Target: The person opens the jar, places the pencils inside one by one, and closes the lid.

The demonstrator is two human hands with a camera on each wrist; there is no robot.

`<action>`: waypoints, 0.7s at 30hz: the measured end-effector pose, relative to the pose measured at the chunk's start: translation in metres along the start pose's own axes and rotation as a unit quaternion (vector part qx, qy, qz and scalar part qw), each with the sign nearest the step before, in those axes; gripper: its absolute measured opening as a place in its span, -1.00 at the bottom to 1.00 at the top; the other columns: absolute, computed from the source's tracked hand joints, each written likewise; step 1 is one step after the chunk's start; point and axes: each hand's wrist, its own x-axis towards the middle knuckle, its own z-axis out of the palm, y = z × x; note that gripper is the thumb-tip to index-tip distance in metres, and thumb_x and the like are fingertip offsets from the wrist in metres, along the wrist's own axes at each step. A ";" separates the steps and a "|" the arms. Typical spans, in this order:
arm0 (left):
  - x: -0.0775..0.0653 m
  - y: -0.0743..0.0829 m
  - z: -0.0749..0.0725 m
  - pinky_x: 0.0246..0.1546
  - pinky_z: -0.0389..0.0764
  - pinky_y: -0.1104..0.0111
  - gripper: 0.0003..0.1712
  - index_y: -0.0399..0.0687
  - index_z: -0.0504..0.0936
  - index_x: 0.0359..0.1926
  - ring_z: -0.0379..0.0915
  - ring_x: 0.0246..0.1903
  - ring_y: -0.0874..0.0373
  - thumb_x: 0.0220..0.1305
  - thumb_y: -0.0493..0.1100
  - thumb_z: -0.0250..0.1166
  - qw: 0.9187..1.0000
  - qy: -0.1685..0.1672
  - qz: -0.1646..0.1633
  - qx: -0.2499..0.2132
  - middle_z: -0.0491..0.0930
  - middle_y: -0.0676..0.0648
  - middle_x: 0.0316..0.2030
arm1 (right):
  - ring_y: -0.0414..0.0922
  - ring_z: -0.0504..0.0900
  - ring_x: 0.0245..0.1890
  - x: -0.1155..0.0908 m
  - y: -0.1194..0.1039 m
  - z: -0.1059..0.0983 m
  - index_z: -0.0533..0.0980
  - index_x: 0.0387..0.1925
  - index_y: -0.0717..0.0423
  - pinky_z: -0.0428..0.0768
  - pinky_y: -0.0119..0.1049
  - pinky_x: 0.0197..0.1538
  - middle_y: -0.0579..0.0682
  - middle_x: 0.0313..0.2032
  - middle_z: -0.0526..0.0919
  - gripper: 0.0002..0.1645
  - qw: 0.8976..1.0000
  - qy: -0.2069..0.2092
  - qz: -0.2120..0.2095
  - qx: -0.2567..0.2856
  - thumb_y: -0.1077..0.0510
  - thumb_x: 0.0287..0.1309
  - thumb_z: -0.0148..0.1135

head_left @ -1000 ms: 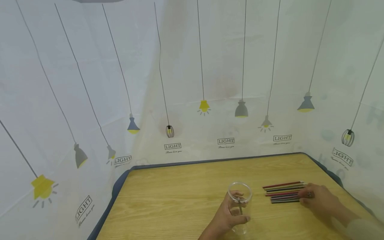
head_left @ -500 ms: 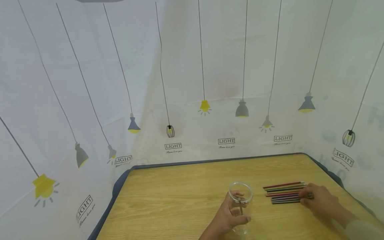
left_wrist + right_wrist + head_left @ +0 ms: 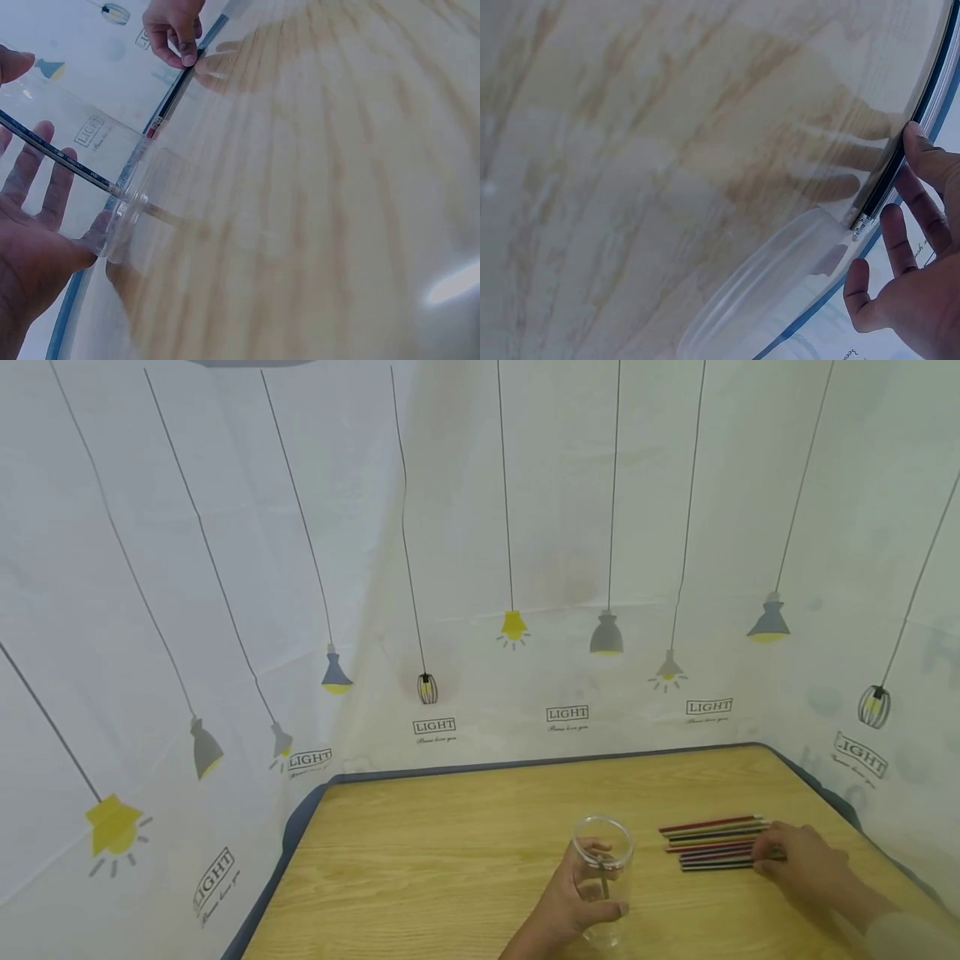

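Left hand (image 3: 558, 902), nearest, wrapped round a clear jar (image 3: 622, 878), its fingers showing through the wall. Jar: roughly upright, open mouth upward, at the front of the table; one pencil (image 3: 603, 878) leaning inside, dark-bodied, with pale lettering. Pale sleeve (image 3: 907, 937), at the lower right corner. Right hand (image 3: 810, 864), to the right of the jar and well apart from it, thumb and finger pinching a dark pencil (image 3: 883, 180) at its end; this hand covers the right-hand ends of several others. Row of pencils (image 3: 712, 842), lying side by side between the jar and the right hand, reds, yellow and darks among them; exact count not readable. Table (image 3: 420, 860), wood-grained in yellowish tan, smooth, glossy enough to mirror the hands in the wrist views. Blue edging (image 3: 495, 767), along the table's far side and flanks. Wall covering (image 3: 225, 485), white, thin, lightly creased, enclosing the table at back and sides. Printed lamps (image 3: 606, 635), yellow, grey, blue and black wire-caged, on long drawn cords, with boxed "LIGHT" lettering (image 3: 567, 713) beneath
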 end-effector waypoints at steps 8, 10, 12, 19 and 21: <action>0.000 0.000 0.001 0.34 0.60 0.20 -0.14 0.06 0.34 0.49 0.52 0.38 -0.12 0.25 -0.26 0.53 1.000 0.003 -0.001 0.003 0.64 0.15 0.28 | 0.31 0.49 0.05 -0.002 -0.003 -0.002 0.71 -0.30 -0.17 0.43 0.60 -0.15 0.01 -0.06 0.67 -0.86 0.999 -0.026 0.025 -0.002 0.02 0.23 0.59; 0.000 0.001 0.001 0.32 0.60 0.22 -0.15 0.06 0.35 0.49 0.52 0.38 -0.13 0.24 -0.26 0.53 1.000 0.004 0.000 0.003 0.64 0.15 0.28 | 0.31 0.48 0.05 -0.003 -0.003 -0.002 0.71 -0.29 -0.17 0.43 0.62 -0.17 0.01 -0.06 0.66 -0.88 0.999 -0.027 0.020 -0.005 0.03 0.24 0.58; -0.001 0.001 0.001 0.31 0.61 0.23 -0.15 0.08 0.35 0.48 0.53 0.38 -0.13 0.25 -0.25 0.53 1.000 0.005 -0.001 0.004 0.63 0.14 0.28 | 0.30 0.47 0.04 -0.004 -0.004 -0.002 0.72 -0.28 -0.15 0.43 0.61 -0.17 0.02 -0.06 0.64 -0.88 0.999 -0.029 0.016 -0.005 0.02 0.26 0.57; -0.002 0.004 0.001 0.33 0.62 0.23 -0.15 0.08 0.33 0.50 0.51 0.39 -0.10 0.28 -0.26 0.52 1.000 0.005 -0.013 0.001 0.60 0.12 0.32 | 0.20 0.44 -0.01 -0.006 -0.006 -0.002 0.71 -0.25 -0.14 0.45 0.48 -0.15 -0.04 -0.13 0.54 -0.90 0.999 -0.037 0.023 -0.008 0.01 0.29 0.53; -0.003 0.005 0.001 0.33 0.63 0.21 -0.15 0.07 0.33 0.51 0.51 0.39 -0.11 0.28 -0.27 0.52 1.000 0.006 -0.014 -0.001 0.60 0.12 0.32 | 0.18 0.42 -0.02 -0.007 -0.007 -0.001 0.71 -0.25 -0.14 0.44 0.43 -0.15 -0.05 -0.13 0.53 -0.90 0.999 -0.033 0.020 -0.001 0.02 0.30 0.52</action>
